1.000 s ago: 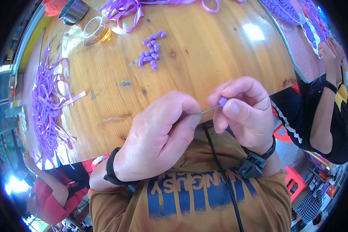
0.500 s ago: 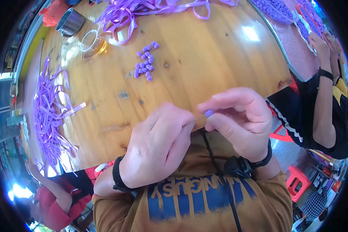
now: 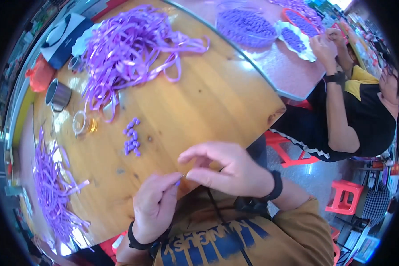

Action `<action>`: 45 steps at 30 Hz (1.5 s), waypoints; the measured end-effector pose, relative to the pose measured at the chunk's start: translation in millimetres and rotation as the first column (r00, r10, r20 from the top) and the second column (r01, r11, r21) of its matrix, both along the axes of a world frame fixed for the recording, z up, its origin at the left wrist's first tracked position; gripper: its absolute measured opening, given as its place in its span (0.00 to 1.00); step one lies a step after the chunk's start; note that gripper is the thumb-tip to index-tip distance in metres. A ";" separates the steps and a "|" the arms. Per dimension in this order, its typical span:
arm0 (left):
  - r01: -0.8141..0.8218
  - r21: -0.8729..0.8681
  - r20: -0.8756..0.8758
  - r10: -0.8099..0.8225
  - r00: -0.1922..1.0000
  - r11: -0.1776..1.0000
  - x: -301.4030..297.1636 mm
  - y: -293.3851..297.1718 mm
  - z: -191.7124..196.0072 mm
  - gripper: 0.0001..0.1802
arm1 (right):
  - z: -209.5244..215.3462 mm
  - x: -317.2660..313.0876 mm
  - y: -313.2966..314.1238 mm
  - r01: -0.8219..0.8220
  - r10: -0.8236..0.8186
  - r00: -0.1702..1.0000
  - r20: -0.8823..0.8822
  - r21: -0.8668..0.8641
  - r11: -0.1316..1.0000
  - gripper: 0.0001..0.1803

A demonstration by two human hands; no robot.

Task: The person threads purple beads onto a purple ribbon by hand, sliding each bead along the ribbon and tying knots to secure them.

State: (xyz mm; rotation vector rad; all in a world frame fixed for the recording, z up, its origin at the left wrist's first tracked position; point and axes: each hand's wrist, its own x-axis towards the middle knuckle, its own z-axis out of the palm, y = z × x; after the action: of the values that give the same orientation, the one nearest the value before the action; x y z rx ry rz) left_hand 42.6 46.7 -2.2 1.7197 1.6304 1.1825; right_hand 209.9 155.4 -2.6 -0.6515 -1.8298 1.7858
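My left hand (image 3: 157,206) and my right hand (image 3: 228,170) meet over the near edge of the round wooden table (image 3: 199,102). A small purple piece (image 3: 178,182) sits at the fingertips of my left hand, which are pinched on it. The thumb and forefinger of my right hand close on the same spot from the right, with the other fingers spread above. Whether a thin strip runs between the hands is too small to tell. A little cluster of purple beads (image 3: 132,137) lies on the wood beyond my hands.
A big tangle of purple ribbon (image 3: 128,44) lies at the far left, and cut purple strips (image 3: 53,190) along the left edge. A metal cup (image 3: 57,94) and a clear ring (image 3: 81,123) stand nearby. Another person (image 3: 354,111) works at trays of purple pieces (image 3: 248,22). Red stools (image 3: 341,195) stand right.
The view has tilted up, so more of the table shows. My hands have drawn slightly apart; the purple piece now sits at my left fingertips, and my right fingers have spread.
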 end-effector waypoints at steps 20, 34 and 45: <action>-0.045 -0.500 0.495 0.328 0.805 0.865 -3.6 -8.7 -15.9 0.09 | 21.4 54.4 318.1 -0.385 -0.679 0.275 0.680 0.725 0.571 0.11; -0.036 -0.564 0.536 0.398 0.744 0.825 0.9 -7.9 -7.6 0.09 | 42.0 50.4 154.0 0.391 -0.388 0.919 -0.074 0.027 0.920 0.13; 0.055 0.005 0.227 -0.054 0.972 0.998 13.5 7.4 14.6 0.14 | -9.3 12.9 9.1 -0.033 -0.127 0.929 -0.347 -0.422 0.906 0.09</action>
State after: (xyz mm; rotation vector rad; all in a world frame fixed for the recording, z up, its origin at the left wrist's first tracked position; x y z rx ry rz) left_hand 56.0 54.1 12.3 1.5534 1.4379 1.2984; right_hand 222.9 164.5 -11.9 -0.4631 -1.1789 2.1235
